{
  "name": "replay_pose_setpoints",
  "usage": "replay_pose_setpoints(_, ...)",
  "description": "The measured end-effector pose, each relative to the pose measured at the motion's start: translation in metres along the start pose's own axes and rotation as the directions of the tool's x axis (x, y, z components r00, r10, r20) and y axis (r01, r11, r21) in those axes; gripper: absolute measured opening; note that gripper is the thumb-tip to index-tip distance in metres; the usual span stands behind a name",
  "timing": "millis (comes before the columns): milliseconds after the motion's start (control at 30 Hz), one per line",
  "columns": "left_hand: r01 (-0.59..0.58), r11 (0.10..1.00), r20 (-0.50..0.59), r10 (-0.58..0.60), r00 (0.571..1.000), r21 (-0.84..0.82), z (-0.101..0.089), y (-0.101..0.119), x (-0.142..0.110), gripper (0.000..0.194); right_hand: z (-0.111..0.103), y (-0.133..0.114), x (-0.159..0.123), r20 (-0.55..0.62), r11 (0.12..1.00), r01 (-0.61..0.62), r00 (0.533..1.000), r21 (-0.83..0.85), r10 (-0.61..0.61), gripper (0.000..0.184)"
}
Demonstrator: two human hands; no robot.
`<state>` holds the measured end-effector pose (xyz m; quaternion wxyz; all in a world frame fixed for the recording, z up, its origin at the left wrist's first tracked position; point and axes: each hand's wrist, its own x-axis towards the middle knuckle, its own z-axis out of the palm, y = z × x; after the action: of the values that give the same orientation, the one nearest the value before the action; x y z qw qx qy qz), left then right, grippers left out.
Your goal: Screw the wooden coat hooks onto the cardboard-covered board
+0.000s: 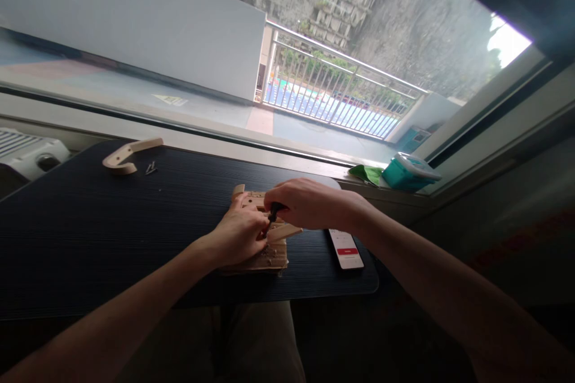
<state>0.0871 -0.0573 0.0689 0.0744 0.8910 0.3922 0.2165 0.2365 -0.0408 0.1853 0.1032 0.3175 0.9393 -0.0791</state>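
Note:
My right hand point(294, 203) is closed around the dark handle of a screwdriver point(274, 210), its shaft angled down to the wood. Under both hands lies a wooden hook point(285, 231), like the spare one at the left, with one end showing beyond my left fingers. It rests on a rough wooden board point(265, 260) strewn with small crumbs. My left hand point(242, 230) grips the hook and presses it against the board, fingers near the screwdriver's tip. The tip and any screw beneath it are hidden by my fingers.
Another wooden hook point(121, 158) and several loose screws point(151, 167) lie on the dark table point(135, 239). A phone point(348, 254) sits by the right edge. On the window sill are a green cloth point(366, 173) and a teal container point(409, 173).

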Motion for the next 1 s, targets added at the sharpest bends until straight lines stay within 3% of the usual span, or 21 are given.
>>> replay_pose_setpoints(400, -0.015, 0.999, 0.013, 0.015, 1.000, 0.028, 0.003, -0.001, -0.001, 0.009, 0.000, -0.006, -0.004, 0.052, 1.000, -0.015, 0.999, -0.009, 0.015, 0.018)
replay_pose_setpoints(600, 0.001, 0.999, 0.032, -0.003, 0.999, 0.054, -0.006, 0.004, -0.008, 0.022, 0.003, -0.004, -0.006, 0.033, 1.000, 0.011, 0.999, -0.017, -0.011, 0.017)
replay_pose_setpoints(767, 0.086, 0.995, -0.120, -0.080, 0.990, 0.051, -0.012, -0.010, -0.037, 0.030, 0.003, -0.004, -0.007, 0.022, 1.000, -0.006, 1.000, 0.016, 0.005, 0.020)
replay_pose_setpoints(900, 0.221, 0.975, -0.272, -0.203, 0.940, 0.035, -0.003, -0.026, -0.071, 0.038, 0.004, -0.003, -0.009, 0.027, 0.999, -0.025, 0.999, 0.032, 0.025, 0.023)
replay_pose_setpoints(1000, 0.268, 0.962, -0.258, -0.272, 0.927, -0.050, 0.007, -0.032, -0.086, 0.044, 0.005, -0.001, -0.008, 0.026, 0.999, -0.030, 0.999, 0.045, 0.029, 0.023)
